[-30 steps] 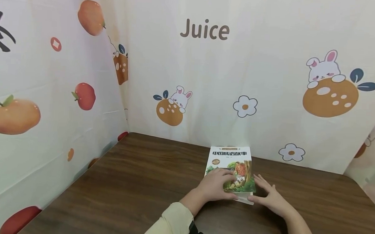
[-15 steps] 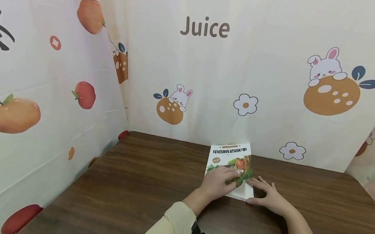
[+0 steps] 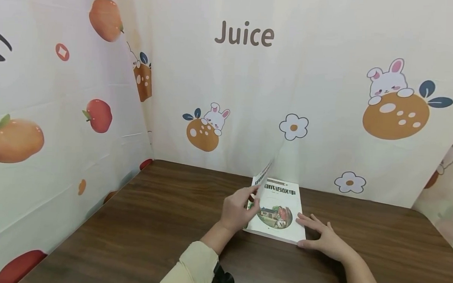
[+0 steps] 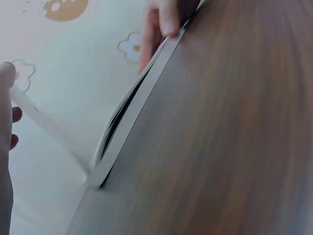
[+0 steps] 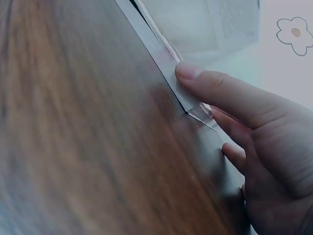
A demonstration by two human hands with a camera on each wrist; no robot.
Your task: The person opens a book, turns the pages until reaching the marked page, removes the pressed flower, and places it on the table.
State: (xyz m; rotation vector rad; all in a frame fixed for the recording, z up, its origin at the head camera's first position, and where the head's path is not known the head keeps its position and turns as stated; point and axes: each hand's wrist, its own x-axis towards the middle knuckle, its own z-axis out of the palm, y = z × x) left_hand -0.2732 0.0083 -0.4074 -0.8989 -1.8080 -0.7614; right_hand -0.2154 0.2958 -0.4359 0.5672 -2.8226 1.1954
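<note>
A paperback book (image 3: 276, 200) with Chinese lettering lies on the table, its title page with an oval picture facing up. My left hand (image 3: 236, 210) pinches the front cover (image 3: 265, 176) between thumb and fingers and holds it raised at the book's left side. In the left wrist view, that cover (image 4: 51, 128) stands away from the page block and is blurred. My right hand (image 3: 325, 240) touches the book's right edge with extended fingers. Its thumb (image 5: 210, 87) rests at the near right corner in the right wrist view.
The dark wood-grain table (image 3: 152, 222) runs to a back curtain (image 3: 250, 96) printed with rabbits, fruit and "Juice". A fruit-print curtain (image 3: 61, 152) borders the left side. A black strap device (image 3: 223, 279) sits at the left wrist.
My left hand has moved left, swinging the front cover up from the book and uncovering the title page. The right hand stays at the right edge.
</note>
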